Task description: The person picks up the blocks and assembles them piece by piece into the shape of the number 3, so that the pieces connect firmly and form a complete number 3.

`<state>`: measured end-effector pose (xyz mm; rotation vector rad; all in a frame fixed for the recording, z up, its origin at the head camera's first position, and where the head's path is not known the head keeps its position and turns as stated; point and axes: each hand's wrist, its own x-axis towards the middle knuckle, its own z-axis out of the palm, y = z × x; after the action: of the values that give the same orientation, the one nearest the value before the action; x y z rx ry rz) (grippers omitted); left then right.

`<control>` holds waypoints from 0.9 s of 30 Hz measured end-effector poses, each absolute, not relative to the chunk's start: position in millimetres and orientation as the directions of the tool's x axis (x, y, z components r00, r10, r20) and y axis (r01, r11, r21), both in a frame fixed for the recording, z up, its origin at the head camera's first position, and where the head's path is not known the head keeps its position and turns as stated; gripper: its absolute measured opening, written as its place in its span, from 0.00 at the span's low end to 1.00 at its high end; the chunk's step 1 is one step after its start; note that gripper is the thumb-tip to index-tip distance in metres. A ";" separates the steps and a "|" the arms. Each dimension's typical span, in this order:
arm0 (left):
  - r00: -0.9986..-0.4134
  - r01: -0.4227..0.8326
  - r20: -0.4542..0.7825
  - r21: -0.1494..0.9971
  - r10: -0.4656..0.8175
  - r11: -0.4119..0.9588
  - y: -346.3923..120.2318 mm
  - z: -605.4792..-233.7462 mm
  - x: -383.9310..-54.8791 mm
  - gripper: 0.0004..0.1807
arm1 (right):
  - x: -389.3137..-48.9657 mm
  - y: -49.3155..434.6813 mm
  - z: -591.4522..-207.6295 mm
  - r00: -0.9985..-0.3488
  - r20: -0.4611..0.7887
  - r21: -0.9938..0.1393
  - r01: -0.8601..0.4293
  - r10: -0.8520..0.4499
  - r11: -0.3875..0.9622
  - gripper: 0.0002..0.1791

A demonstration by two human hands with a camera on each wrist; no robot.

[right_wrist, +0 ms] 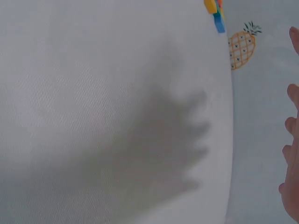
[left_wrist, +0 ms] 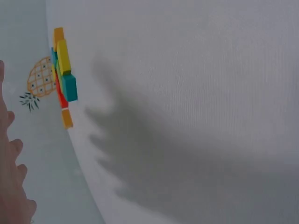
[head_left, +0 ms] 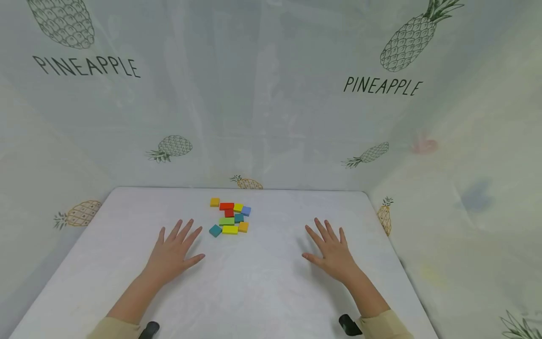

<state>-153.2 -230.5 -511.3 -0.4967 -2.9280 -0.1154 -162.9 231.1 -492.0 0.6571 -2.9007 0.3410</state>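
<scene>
Holding nothing, left fingers and right fingers spread wide, coloured blocks between, table below, cloth behind.

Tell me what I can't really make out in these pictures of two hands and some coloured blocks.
Left wrist view: much of the bare left hand, cut off by the left edge.
Right wrist view: much of the bare right hand, cut off by the right edge; most multicoloured rectangular blocks, cut off by the top edge.
Head view: the red patch and blue patch, too blurred to identify.
</scene>
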 end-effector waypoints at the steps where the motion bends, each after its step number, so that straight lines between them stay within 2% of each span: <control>1: -0.931 0.335 0.178 0.063 0.320 0.940 -227.8 -512.1 -153.8 0.45 | -162.9 230.1 -492.0 -0.896 0.187 -0.206 -0.437 -0.403 0.876 0.44; 15: -0.950 0.304 0.151 0.269 0.272 0.914 -192.9 -515.8 -165.7 0.51 | -172.7 198.1 -500.0 -0.919 0.142 -0.504 -0.386 -0.367 0.773 0.42; 22: -0.969 0.244 0.133 0.391 0.207 0.887 -177.9 -516.2 -176.2 0.48 | -174.6 177.2 -498.8 -0.934 0.091 -0.705 -0.305 -0.344 0.640 0.42; 27: -0.972 0.232 0.144 0.424 0.188 0.876 -171.7 -520.4 -185.8 0.43 | -179.0 161.6 -498.2 -0.935 0.068 -0.804 -0.258 -0.347 0.536 0.39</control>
<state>-185.8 -171.7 -520.4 -0.3305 -2.9462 -0.6845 -179.0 161.6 -498.2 0.5609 -2.8397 1.4587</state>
